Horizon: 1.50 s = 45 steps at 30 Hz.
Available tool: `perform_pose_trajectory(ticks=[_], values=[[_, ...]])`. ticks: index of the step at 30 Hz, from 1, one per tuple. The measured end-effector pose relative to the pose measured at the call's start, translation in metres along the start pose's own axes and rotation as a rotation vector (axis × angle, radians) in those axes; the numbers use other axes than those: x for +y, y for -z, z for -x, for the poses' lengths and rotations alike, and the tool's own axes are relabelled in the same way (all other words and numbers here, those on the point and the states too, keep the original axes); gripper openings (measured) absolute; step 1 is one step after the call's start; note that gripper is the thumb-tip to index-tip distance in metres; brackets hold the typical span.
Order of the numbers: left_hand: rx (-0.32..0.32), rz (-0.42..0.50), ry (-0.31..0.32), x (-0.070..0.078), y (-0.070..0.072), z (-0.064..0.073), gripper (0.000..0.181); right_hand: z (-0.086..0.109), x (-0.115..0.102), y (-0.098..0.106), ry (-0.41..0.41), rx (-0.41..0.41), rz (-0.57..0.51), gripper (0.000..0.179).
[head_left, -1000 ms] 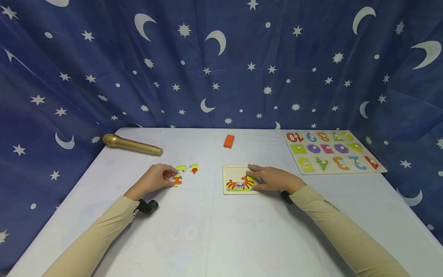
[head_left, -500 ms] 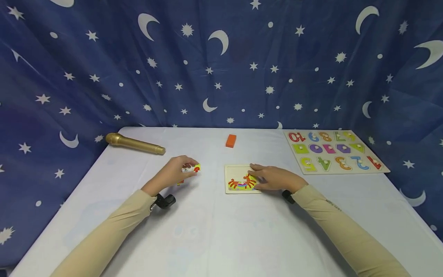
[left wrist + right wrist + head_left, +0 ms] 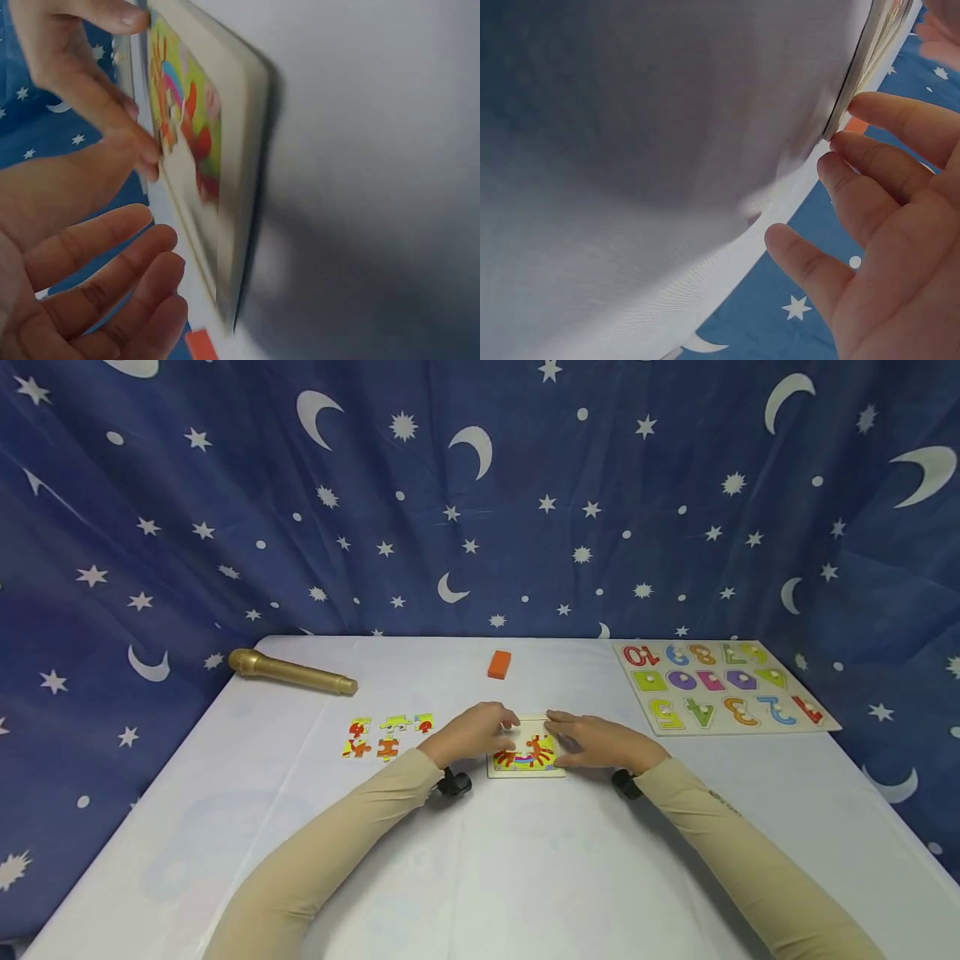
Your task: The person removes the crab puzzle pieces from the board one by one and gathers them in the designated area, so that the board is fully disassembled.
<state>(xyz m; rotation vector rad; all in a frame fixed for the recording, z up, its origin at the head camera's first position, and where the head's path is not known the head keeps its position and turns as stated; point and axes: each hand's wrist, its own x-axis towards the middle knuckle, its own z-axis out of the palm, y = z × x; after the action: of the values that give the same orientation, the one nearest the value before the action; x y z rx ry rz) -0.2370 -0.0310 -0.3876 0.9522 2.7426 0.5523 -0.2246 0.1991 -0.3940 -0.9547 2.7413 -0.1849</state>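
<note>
A small wooden jigsaw tray point(image 3: 492, 772), part filled with orange animal pieces, lies flat on the white table. My right hand point(image 3: 603, 745) holds its right end, fingers at the far corner and thumb nearer the front. In the right wrist view its fingertips point(image 3: 840, 142) meet the tray's edge. My left hand point(image 3: 472, 732) is over the tray's left side, its fingers loosely bent. The left wrist view shows no piece between these fingers point(image 3: 154, 247). Several loose jigsaw pieces point(image 3: 387, 747) lie left of the left wrist.
A gold toy microphone point(image 3: 292, 672) lies at the back left. Behind the tray sits an orange block point(image 3: 498, 664). A number-and-shape peg puzzle point(image 3: 727, 687) occupies the back right. A blue starry cloth point(image 3: 480, 527) hangs behind the table.
My left hand has moved right from the loose pieces to above the tray, uncovering those pieces. The right hand has stayed at the tray's right end.
</note>
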Motion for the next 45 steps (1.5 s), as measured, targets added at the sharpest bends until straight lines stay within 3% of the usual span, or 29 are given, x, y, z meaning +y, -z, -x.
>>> perform_pose_trajectory(ticks=[5, 11, 17, 29, 45], values=[[-0.035, -0.042, 0.002, 0.009, -0.009, -0.017, 0.039, 0.000, 0.001, 0.001, 0.028, 0.008, 0.002, 0.066], [-0.039, -0.038, 0.000, 0.017, -0.013, -0.026, 0.032, -0.001, 0.001, 0.001, 0.036, -0.003, -0.030, 0.066], [-0.027, -0.030, 0.026, 0.019, -0.015, -0.028, 0.028, -0.001, 0.001, 0.000, 0.051, 0.002, -0.038, 0.065], [0.055, 0.163, 0.003, 0.019, -0.018, -0.027, 0.025, 0.000, -0.001, 0.001, 0.024, -0.014, -0.021, 0.064], [0.095, 0.190, -0.010, 0.017, -0.018, -0.025, 0.018, 0.001, -0.002, 0.002, 0.038, -0.009, -0.030, 0.065]])
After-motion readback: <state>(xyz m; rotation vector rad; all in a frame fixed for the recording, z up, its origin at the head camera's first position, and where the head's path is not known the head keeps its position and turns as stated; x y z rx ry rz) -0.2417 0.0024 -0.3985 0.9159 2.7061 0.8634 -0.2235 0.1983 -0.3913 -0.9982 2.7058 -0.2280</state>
